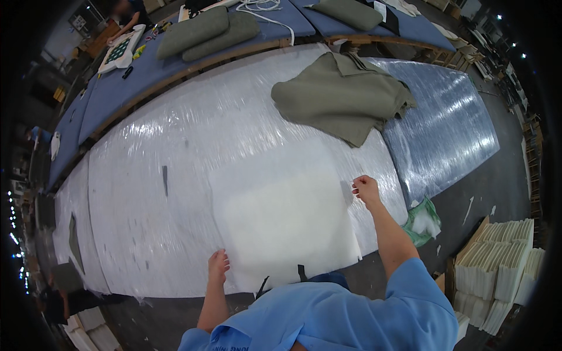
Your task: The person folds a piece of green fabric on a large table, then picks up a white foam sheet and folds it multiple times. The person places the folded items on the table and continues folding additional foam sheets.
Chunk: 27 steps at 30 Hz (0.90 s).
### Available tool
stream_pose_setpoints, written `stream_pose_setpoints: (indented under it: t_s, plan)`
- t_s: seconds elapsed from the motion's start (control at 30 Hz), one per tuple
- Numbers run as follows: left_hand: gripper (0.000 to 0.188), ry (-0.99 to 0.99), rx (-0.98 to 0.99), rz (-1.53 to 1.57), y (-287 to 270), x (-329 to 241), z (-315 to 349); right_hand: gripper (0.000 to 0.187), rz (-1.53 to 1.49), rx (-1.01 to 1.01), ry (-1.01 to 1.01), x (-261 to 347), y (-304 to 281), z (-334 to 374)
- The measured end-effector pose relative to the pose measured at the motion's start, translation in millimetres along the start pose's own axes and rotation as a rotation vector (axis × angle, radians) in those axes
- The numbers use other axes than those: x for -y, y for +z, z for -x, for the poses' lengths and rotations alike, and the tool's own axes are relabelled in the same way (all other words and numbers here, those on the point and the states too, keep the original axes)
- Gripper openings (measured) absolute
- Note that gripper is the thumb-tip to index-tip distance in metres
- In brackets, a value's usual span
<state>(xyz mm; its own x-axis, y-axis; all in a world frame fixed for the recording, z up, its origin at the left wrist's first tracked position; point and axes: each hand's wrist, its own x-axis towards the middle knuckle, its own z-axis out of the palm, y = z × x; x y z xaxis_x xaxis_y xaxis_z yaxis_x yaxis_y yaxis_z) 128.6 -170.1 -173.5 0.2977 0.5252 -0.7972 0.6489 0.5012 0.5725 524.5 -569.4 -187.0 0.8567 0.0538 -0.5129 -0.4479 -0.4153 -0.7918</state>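
Note:
A square of off-white foam or padding (287, 216) lies in front of me, with thinner white wadding (234, 175) showing around its far and left edges. My left hand (218, 266) is just off the near left edge, its fingers loosely bent and holding nothing that I can see. Beyond the right edge, my right hand (366, 188) hovers with bent fingers slightly apart, and no thing shows in it. Under the padding is a broad work surface wrapped in clear plastic film (134, 193). A heap of olive-green cloth (339, 93) rests at its far right.
Blue-topped tables (117, 96) run along the far side, bearing olive cushions (196, 35) and white cord (260, 7). Another person (132, 17) works at the far left. A green bag with white filling (422, 222) and stacked cream slabs (494, 269) are on my right.

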Motion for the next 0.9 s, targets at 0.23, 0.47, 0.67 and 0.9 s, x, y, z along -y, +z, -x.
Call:
stream_pose_setpoints:
  t_s: [0.23,0.47,0.67,0.9]
  plan:
    - [0.069,-0.097,0.047,0.052,2,33,27,0.021,-0.185,-0.357,0.179,-97,-132,62]
    - [0.067,-0.069,0.055,0.040,12,38,53,0.027,-0.183,-0.342,0.324,-161,-145,132]
    - [0.058,0.037,0.020,0.148,17,27,37,0.034,0.002,0.010,0.049,-119,-54,101]
    - [0.050,0.143,0.029,0.209,14,9,11,0.040,0.543,-0.076,-0.258,-44,31,76]
